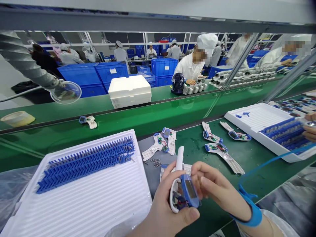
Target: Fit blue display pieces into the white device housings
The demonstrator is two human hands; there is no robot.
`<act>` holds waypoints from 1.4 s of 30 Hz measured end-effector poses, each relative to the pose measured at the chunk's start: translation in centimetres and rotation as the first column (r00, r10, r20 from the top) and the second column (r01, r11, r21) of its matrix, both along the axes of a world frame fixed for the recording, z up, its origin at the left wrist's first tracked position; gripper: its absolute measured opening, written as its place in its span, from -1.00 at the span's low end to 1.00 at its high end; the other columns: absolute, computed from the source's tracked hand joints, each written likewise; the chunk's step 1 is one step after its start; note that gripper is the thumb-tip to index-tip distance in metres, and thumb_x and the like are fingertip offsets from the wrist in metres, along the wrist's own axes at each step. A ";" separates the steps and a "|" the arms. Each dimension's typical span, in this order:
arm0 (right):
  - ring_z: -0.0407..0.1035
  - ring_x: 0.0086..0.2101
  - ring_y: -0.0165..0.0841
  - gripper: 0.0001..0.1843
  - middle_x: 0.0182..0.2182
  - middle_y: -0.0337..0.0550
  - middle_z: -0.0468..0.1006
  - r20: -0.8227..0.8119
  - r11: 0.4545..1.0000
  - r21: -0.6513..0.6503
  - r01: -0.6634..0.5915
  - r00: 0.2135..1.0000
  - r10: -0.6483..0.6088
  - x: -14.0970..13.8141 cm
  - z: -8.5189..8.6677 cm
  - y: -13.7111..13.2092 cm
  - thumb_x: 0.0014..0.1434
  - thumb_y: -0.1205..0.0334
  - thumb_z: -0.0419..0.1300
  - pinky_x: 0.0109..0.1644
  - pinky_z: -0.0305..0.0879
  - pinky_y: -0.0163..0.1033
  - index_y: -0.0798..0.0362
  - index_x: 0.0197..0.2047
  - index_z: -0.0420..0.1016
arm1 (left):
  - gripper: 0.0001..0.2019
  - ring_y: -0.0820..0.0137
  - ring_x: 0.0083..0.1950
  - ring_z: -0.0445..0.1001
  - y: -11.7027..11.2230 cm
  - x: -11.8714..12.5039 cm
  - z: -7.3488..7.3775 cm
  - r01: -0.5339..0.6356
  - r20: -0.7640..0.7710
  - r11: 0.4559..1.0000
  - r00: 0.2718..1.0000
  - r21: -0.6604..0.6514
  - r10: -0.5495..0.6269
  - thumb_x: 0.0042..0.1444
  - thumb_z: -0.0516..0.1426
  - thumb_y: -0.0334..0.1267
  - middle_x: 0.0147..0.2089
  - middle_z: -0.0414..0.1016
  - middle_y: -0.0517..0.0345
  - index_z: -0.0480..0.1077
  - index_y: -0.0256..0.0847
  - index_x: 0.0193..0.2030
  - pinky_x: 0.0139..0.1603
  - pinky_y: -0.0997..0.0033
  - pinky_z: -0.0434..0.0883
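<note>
Green bench (247, 164), hands (168, 204) gripping thermometer (184, 192)

Bright even overhead light, glare streaks on green conveyor belt (172, 108); soft shadows, edges bowed by wide-angle distortion, faces blurred

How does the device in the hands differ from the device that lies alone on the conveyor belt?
The held device is gripped by the left hand while the right hand touches its blue screen part; the belt device lies flat and untouched. The held one stands upright with its white handle pointing up, and it sits over the workbench, not on the belt. Both are white with a blue part.
</note>
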State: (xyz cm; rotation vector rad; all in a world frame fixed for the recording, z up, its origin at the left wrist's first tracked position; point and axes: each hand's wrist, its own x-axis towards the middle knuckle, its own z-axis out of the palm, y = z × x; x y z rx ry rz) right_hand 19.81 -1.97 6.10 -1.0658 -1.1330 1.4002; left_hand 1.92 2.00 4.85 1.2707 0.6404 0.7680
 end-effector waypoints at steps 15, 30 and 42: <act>0.32 -0.53 -0.57 -0.58 -0.46 -0.25 0.43 -0.258 0.967 -0.185 -0.176 0.958 0.125 -1.2 -1.0 0.4 0.07 0.01 0.34 -0.50 0.30 -0.50 0.10 -0.25 0.24 | -0.26 -0.20 0.40 -0.22 -0.3 0.8 -1.0 -0.100 -0.113 0.984 0.987 0.146 0.117 -0.38 0.34 0.19 0.39 -0.37 0.03 0.37 -0.02 0.01 0.24 -0.12 0.12; 0.14 -0.62 -0.57 -0.55 -0.60 -0.36 0.28 -0.026 0.984 -0.137 -0.115 0.993 0.113 -1.7 -0.6 1.3 0.03 -0.10 0.32 -0.53 0.10 -0.45 0.11 -0.35 0.29 | -0.45 -0.04 0.39 -0.08 0.2 0.8 -1.3 0.033 -0.090 0.991 0.996 0.129 -0.021 -0.08 0.24 -0.22 0.37 -0.09 -0.11 0.18 -0.10 0.07 0.27 -0.07 0.05; 0.41 -0.37 -0.40 -0.85 -0.31 -0.17 0.49 0.396 0.939 0.341 0.040 0.900 -0.182 -0.9 -1.1 -1.0 0.26 0.17 0.13 -0.34 0.40 -0.39 -0.10 -0.10 0.43 | -0.65 0.37 -0.30 0.58 2.0 1.1 0.9 -0.155 0.195 0.655 0.882 -0.740 0.429 0.23 0.01 -0.12 -0.40 0.58 0.10 0.15 -0.10 0.12 -0.25 0.43 0.42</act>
